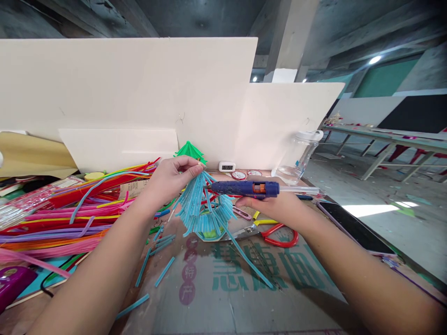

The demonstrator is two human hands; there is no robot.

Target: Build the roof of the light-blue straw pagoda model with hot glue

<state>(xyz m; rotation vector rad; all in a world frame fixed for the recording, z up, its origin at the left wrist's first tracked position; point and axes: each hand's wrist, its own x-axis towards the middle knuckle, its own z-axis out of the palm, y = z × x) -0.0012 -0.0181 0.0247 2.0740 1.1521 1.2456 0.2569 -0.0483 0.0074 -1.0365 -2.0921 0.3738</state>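
Note:
My left hand [179, 174] is closed, thumb and fingers pinching the top of a skirt-shaped craft piece [193, 204] made of light blue chenille stems. One long blue stem [249, 263] trails from it to the lower right. Just behind my fingertips stands a small green cone [189, 150] of the same kind of stems. In my right hand [275, 204] is a dark blue glue gun [240, 188], held level, with a clear glue stick at its back end. Its nozzle points left at the upper part of the blue piece; whether they touch, I cannot tell.
Scissors [279, 235] with red and yellow handles lie under my right hand. Coloured chenille stems [87, 214] are heaped at left; short blue cuttings [164, 271] dot the cardboard. A small digital clock [226, 166], plastic jug [296, 156] and phone [356, 228] stand or lie around.

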